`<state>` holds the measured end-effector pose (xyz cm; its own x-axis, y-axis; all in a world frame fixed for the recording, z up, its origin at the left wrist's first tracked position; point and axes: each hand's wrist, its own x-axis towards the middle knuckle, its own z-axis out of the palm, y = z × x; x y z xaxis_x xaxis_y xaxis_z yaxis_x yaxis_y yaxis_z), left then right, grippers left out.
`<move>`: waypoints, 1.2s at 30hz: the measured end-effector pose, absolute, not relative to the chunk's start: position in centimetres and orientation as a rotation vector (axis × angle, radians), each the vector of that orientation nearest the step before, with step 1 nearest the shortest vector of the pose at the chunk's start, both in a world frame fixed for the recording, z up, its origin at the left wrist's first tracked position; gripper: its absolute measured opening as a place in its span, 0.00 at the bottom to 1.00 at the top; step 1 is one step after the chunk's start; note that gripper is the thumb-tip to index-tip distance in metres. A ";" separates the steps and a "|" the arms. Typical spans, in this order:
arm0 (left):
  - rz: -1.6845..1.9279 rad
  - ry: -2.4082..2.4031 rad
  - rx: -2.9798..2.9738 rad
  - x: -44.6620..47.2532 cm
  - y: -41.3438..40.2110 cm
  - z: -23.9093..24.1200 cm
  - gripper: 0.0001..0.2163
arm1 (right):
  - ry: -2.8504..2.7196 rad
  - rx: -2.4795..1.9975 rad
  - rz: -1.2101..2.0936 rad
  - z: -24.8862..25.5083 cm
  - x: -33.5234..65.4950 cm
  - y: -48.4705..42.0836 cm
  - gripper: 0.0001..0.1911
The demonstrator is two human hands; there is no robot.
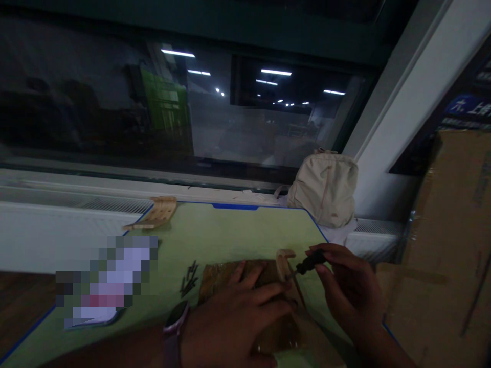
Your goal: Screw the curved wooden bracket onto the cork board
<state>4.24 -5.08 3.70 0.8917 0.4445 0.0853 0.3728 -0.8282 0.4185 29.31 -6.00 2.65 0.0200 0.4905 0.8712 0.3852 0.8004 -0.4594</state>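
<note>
My right hand (349, 291) grips a black-handled screwdriver (310, 262) between thumb and fingers. Its shaft slants down to the left, and the tip is at or close to a small curved wooden piece (283, 263); whether they touch I cannot tell. With fingers spread, my left hand (238, 312) lies flat on a brown board-like piece (213, 276) with shiny tape-like patches. A watch (177, 317) is on the left wrist. Left of the brown piece lie several dark screws (188, 280) in a loose pile.
The pale green table (238, 230) has a blue edge. A slatted wooden piece (159, 212) rests at its back left corner, with a blurred-out phone-like object (111, 281) nearer me. A beige backpack (326, 189) leans by the window; large cardboard (448, 230) stands at right.
</note>
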 end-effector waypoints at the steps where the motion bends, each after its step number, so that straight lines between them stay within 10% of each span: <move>1: 0.256 0.602 2.664 4.2 -5.1 3.6 0.35 | -1.593 -0.707 0.092 2.6 29.3 -6.0 0.21; 36: 0.082 0.662 2.617 4.9 -5.4 5.4 0.36 | -1.521 -0.711 0.150 2.2 28.4 -5.3 0.16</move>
<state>4.89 -5.36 5.40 0.8839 0.4652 -0.0482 0.4391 -0.7901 0.4276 28.43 -5.31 2.25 0.0837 0.5122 0.8548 0.3358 0.7931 -0.5082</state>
